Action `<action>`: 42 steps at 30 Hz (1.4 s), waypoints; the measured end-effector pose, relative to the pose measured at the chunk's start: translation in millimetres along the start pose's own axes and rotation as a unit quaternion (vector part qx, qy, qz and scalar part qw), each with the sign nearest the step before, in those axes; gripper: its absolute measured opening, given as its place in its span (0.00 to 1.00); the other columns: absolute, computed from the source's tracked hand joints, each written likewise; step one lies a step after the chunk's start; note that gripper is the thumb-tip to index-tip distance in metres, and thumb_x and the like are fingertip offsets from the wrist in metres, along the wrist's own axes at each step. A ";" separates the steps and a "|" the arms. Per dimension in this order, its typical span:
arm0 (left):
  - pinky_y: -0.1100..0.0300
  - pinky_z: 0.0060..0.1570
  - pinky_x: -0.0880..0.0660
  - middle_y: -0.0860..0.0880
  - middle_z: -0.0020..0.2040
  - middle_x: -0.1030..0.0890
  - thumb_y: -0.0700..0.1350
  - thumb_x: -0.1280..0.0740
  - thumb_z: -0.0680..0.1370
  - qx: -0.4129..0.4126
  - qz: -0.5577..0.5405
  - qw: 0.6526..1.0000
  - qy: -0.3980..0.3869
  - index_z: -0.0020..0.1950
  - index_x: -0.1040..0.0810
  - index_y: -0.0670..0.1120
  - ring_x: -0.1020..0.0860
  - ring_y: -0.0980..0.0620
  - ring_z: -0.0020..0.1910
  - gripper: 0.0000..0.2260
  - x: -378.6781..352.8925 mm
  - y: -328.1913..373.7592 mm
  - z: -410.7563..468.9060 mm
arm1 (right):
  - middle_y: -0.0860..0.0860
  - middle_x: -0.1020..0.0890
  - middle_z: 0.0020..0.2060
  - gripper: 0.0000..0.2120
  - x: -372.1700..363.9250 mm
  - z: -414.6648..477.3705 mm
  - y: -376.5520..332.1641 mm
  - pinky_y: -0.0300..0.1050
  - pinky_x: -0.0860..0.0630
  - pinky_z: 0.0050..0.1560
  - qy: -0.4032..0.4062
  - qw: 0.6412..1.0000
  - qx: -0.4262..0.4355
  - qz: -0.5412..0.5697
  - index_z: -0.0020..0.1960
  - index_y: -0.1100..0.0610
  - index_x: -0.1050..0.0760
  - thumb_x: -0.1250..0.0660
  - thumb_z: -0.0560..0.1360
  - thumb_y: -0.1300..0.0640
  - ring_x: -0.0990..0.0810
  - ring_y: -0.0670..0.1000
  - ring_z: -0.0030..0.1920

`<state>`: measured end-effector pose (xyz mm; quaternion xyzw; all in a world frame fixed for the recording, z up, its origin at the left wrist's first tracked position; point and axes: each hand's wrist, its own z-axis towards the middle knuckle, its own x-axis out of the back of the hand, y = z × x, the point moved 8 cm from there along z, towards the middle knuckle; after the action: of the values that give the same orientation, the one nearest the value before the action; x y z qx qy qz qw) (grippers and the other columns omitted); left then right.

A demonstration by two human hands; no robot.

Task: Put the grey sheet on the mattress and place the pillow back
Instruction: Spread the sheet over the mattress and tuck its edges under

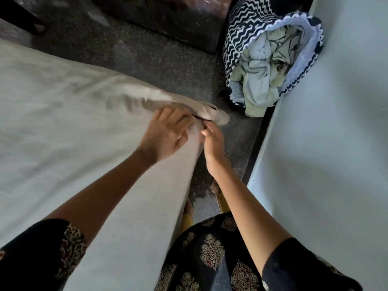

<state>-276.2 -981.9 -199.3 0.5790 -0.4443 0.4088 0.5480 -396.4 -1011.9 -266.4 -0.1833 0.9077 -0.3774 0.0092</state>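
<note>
Black printed garment (212,248) is seen nearest. Grey sheet (63,122) is spread across the left, with its corner bunched at the edge. Left hand (165,133) is laid on it beside the bunch, fingers spread, nothing grasped. Right hand (212,141) is curled at the corner edge, pinching the sheet. Beyond, a zigzag-patterned basket (241,38) of clothes (262,66) is noted on the speckled floor (147,59).

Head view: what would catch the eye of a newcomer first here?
Both hands meet in the middle at the bunched corner of the grey sheet, which fills the picture's left: the left hand lies spread on it, and the right hand seems to pinch its edge. At upper right, a zigzag-patterned basket full of crumpled clothes stands on the dark floor.
</note>
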 end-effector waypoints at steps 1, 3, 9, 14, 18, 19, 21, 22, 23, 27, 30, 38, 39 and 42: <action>0.49 0.56 0.33 0.45 0.58 0.22 0.45 0.39 0.76 -0.011 0.000 1.000 -0.013 0.59 0.21 0.44 0.25 0.42 0.53 0.14 -4.1 8.3 1.7 | 0.52 0.22 0.56 0.16 -7.8 -0.8 0.2 0.41 0.28 0.58 -0.030 0.999 -0.012 0.036 0.62 0.59 0.26 0.45 0.78 0.66 0.25 0.48 0.56; 0.50 0.57 0.33 0.45 0.57 0.22 0.45 0.39 0.76 -0.015 -0.003 1.000 -0.024 0.58 0.21 0.45 0.26 0.43 0.54 0.13 -6.7 12.3 7.4 | 0.50 0.23 0.54 0.15 -14.2 -0.5 6.2 0.33 0.28 0.51 -0.062 0.993 -0.059 0.080 0.63 0.55 0.28 0.46 0.80 0.61 0.26 0.45 0.54; 0.47 0.50 0.29 0.44 0.52 0.22 0.48 0.41 0.76 -0.025 0.026 0.997 -0.073 0.55 0.20 0.46 0.27 0.40 0.50 0.14 -12.8 6.0 24.3 | 0.58 0.20 0.55 0.16 -12.7 26.3 24.2 0.48 0.28 0.60 -0.059 0.968 -0.165 0.180 0.58 0.60 0.23 0.46 0.78 0.57 0.23 0.55 0.57; 0.48 0.48 0.33 0.45 0.47 0.25 0.55 0.44 0.77 0.022 0.040 0.996 -0.075 0.51 0.17 0.51 0.32 0.42 0.48 0.17 -16.1 8.8 31.3 | 0.56 0.20 0.48 0.19 -27.3 33.7 29.8 0.47 0.26 0.54 -0.044 0.938 -0.227 0.257 0.60 0.60 0.24 0.49 0.79 0.53 0.23 0.55 0.53; 0.48 0.47 0.32 0.42 0.42 0.24 0.55 0.43 0.76 0.034 0.079 0.992 -0.092 0.44 0.15 0.50 0.27 0.40 0.43 0.18 -16.4 9.9 38.3 | 0.55 0.19 0.50 0.13 9.3 18.7 24.9 0.45 0.27 0.53 0.052 0.993 -0.098 0.048 0.59 0.62 0.23 0.40 0.77 0.61 0.23 0.53 0.53; 0.48 0.46 0.31 0.42 0.40 0.23 0.55 0.43 0.75 0.043 0.079 0.991 -0.095 0.42 0.15 0.48 0.26 0.39 0.41 0.19 -14.1 9.5 40.5 | 0.56 0.18 0.52 0.13 17.6 11.6 12.2 0.46 0.28 0.57 0.077 0.997 -0.016 -0.020 0.57 0.63 0.21 0.40 0.76 0.65 0.22 0.54 0.54; 0.48 0.47 0.30 0.41 0.41 0.22 0.53 0.44 0.76 0.070 0.077 0.989 -0.108 0.42 0.15 0.45 0.25 0.39 0.42 0.20 -10.1 10.0 44.6 | 0.58 0.18 0.54 0.16 19.4 -4.7 -6.2 0.43 0.29 0.62 0.076 0.993 0.087 -0.040 0.58 0.65 0.21 0.42 0.75 0.70 0.21 0.52 0.57; 0.48 0.49 0.31 0.40 0.45 0.21 0.52 0.43 0.77 0.085 0.079 0.986 -0.122 0.45 0.15 0.44 0.26 0.38 0.46 0.19 -9.9 10.6 46.1 | 0.58 0.18 0.55 0.17 17.6 -10.1 -11.3 0.40 0.30 0.62 0.060 0.991 0.116 -0.038 0.58 0.65 0.21 0.43 0.74 0.70 0.22 0.50 0.56; 0.48 0.51 0.33 0.40 0.49 0.22 0.51 0.42 0.78 0.098 0.081 0.982 -0.136 0.49 0.16 0.43 0.27 0.38 0.50 0.17 -11.0 10.1 46.3 | 0.58 0.18 0.55 0.17 13.9 -13.1 -15.0 0.37 0.31 0.61 0.038 0.989 0.136 -0.038 0.58 0.66 0.22 0.43 0.74 0.69 0.23 0.48 0.55; 0.47 0.52 0.31 0.41 0.56 0.24 0.46 0.40 0.79 0.058 0.061 0.986 -0.146 0.57 0.20 0.45 0.28 0.39 0.55 0.13 -6.0 10.0 40.2 | 0.58 0.23 0.62 0.20 0.5 1.7 -3.5 0.41 0.34 0.68 -0.040 0.995 0.085 -0.041 0.63 0.66 0.26 0.46 0.75 0.73 0.26 0.52 0.63; 0.47 0.53 0.29 0.42 0.59 0.22 0.40 0.40 0.78 0.076 0.007 0.985 -0.151 0.63 0.25 0.45 0.25 0.40 0.57 0.14 -0.6 -0.7 41.0 | 0.56 0.22 0.59 0.21 -1.4 17.8 8.3 0.41 0.33 0.63 -0.061 0.998 0.004 -0.030 0.65 0.63 0.26 0.46 0.76 0.71 0.26 0.49 0.58; 0.55 0.62 0.40 0.47 0.63 0.24 0.43 0.38 0.79 -0.010 0.075 0.970 -0.233 0.64 0.25 0.47 0.28 0.46 0.64 0.14 -8.4 -1.2 55.0 | 0.56 0.20 0.57 0.18 -3.1 17.7 3.4 0.42 0.29 0.58 -0.074 0.996 -0.040 -0.005 0.63 0.60 0.24 0.45 0.77 0.66 0.25 0.50 0.53; 0.55 0.62 0.41 0.48 0.63 0.24 0.42 0.39 0.79 -0.012 0.070 0.969 -0.236 0.64 0.25 0.48 0.28 0.47 0.64 0.14 -8.2 -1.2 56.0 | 0.55 0.20 0.58 0.18 -4.0 14.9 3.2 0.46 0.29 0.62 -0.074 0.997 -0.033 -0.012 0.62 0.59 0.23 0.44 0.77 0.65 0.24 0.51 0.55; 0.57 0.61 0.43 0.48 0.64 0.23 0.41 0.39 0.79 -0.008 0.043 0.972 -0.230 0.63 0.24 0.48 0.29 0.48 0.65 0.14 -1.3 0.2 52.5 | 0.54 0.21 0.59 0.15 3.0 3.3 1.2 0.44 0.31 0.65 -0.060 0.998 -0.012 -0.003 0.62 0.59 0.23 0.41 0.78 0.62 0.25 0.48 0.58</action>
<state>-277.4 -1034.1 -203.9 0.6334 -0.5862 0.2838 0.4179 -399.0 -1014.4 -269.2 -0.2085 0.9095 -0.3547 0.0600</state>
